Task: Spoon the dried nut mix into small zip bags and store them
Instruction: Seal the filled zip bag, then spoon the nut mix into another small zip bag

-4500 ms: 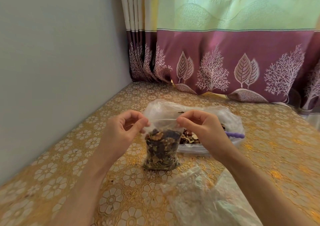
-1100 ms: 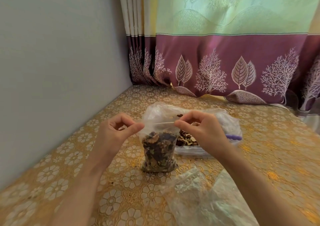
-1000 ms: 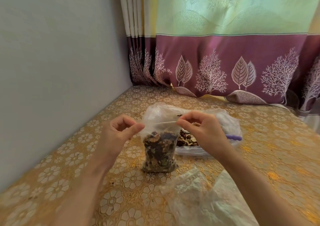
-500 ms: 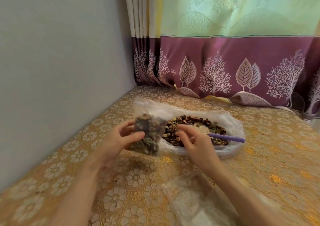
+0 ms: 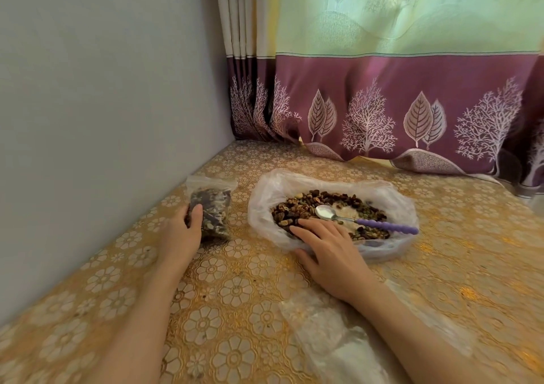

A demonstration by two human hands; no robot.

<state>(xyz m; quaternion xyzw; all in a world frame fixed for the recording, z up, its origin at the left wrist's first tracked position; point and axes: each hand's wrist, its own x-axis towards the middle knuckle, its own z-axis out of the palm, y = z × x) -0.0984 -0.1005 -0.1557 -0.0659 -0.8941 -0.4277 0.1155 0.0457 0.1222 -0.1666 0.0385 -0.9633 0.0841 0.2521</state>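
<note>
Nuts and dried fruit fill a small zip bag [image 5: 210, 207] that lies flat on the worktop [image 5: 441, 266], close to the grey wall [image 5: 103, 118] at the left. The left hand [image 5: 182, 233] rests at the bag's near left edge, thumb laid on top of it and the other fingers [image 5: 187, 219] tucked along its side, so it has a loose hold of the bag.

To the right, apart from the small bag, a large clear plastic bag [image 5: 394, 204] sits spread open with the nut mix [image 5: 306, 204] heaped inside. A spoon [image 5: 365, 220] with a metal bowl and a purple beaded handle lies across the mix, handle pointing right. The right hand [image 5: 332, 254] lies palm down on the near rim of the large bag, fingers straight and spread, tips touching the mix, gripping nothing.

Crumpled empty clear bags [image 5: 332, 342] lie in the near foreground under the right forearm. A curtain [image 5: 412, 104] with a purple tree-and-leaf border hangs behind.
</note>
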